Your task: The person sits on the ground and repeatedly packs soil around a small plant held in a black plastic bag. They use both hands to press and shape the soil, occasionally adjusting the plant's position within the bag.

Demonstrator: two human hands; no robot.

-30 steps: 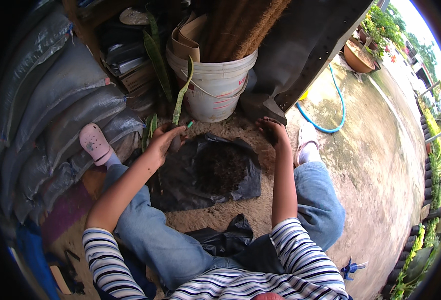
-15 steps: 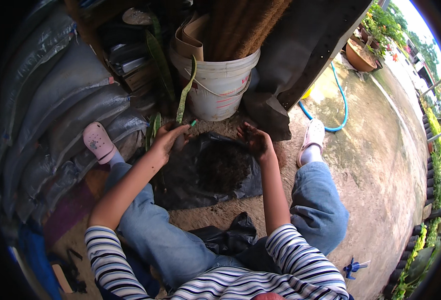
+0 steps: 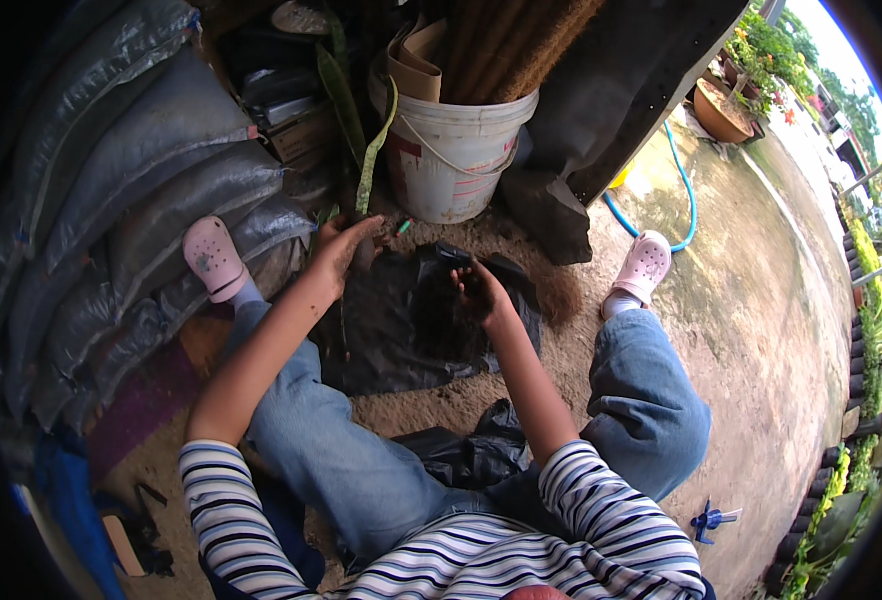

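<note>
My left hand (image 3: 349, 248), dark with soil, is closed round the base of a snake plant (image 3: 374, 150), whose tall yellow-edged leaves rise above it. A thin root or stem seems to hang below the hand. My right hand (image 3: 479, 292) has soil-covered fingers curled around a small black item (image 3: 452, 254); whether it is a fold of plastic or a separate object I cannot tell. Under both hands a black plastic sheet (image 3: 371, 350) lies on the ground with dark soil (image 3: 446, 320) on it. Something small and bright green (image 3: 404, 227) shows beside my left hand.
A white bucket (image 3: 451, 170) with brown fibrous poles stands ahead, beside a dark stone block (image 3: 551, 220). Filled grey sacks (image 3: 161, 150) are stacked at left. A crumpled black bag (image 3: 461, 445) lies between my legs; a blue hose (image 3: 689, 190) curves at right.
My right hand has moved left and inward over the soil, and its fingers have curled round the black item. The left hand still holds the plant. The view has shifted slightly.
</note>
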